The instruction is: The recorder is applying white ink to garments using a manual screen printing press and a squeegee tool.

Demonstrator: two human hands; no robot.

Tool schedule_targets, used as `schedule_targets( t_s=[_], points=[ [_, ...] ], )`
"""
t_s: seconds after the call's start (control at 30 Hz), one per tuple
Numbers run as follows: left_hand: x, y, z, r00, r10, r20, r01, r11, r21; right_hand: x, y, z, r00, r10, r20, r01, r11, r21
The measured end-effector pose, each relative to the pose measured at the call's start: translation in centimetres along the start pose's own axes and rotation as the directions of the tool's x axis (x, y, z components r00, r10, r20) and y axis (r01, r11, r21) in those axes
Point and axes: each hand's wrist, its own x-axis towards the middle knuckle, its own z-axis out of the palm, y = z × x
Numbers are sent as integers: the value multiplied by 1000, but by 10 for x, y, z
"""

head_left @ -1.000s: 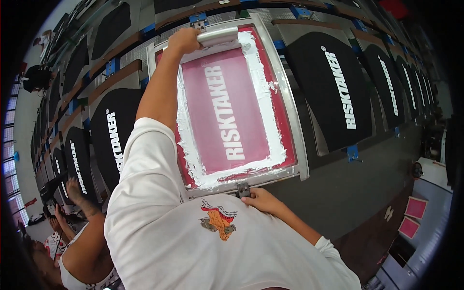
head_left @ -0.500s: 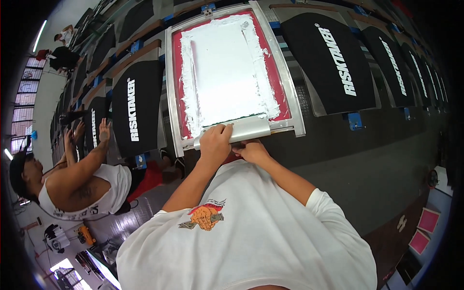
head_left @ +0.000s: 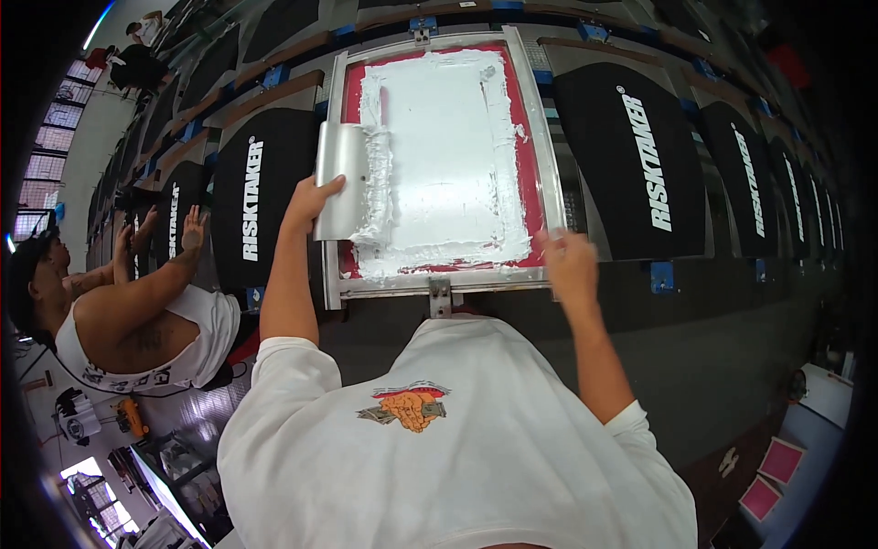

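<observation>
A silver metal squeegee is in my left hand, its length running along the left side of a screen-printing frame. The thumb lies on the squeegee's face, and thick white ink clings along its right edge. The metal screen frame holds a red-edged mesh. White ink covers the middle of that mesh, with thick ridges near the borders. Beside the frame's near right corner is my right hand, smeared by motion. Whether its fingers grip the rail I cannot tell.
Black fabric panels with white lettering lie on boards to the right and left. A metal clamp sits at the frame's near edge. At left, a co-worker in a white sleeveless top raises both hands over a panel.
My left hand has carried the squeegee from the frame's near edge to its left side and turned it lengthwise. My right hand has moved from the near edge to the right corner.
</observation>
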Motion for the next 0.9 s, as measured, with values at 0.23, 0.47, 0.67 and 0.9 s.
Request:
schedule_targets(
  t_s=[0.23, 0.47, 0.67, 0.9],
  points=[
    [7, -9, 14, 993, -56, 105, 86, 949, -305, 34, 72, 41, 879, 423, 218, -467, 680, 565],
    [-45, 85, 84, 993, 18, 118, 14, 964, -267, 17, 126, -50, 872, 462, 162, -447, 615, 649],
    [-43, 166, 245, 979, 55, 194, 4, 958, -288, 40, 246, -164, 861, 502, 79, -421, 618, 663],
    [-53, 210, 366, 981, 6, 193, 64, 933, -354, 79, 352, -233, 851, 506, 138, -484, 658, 577]
  ],
)
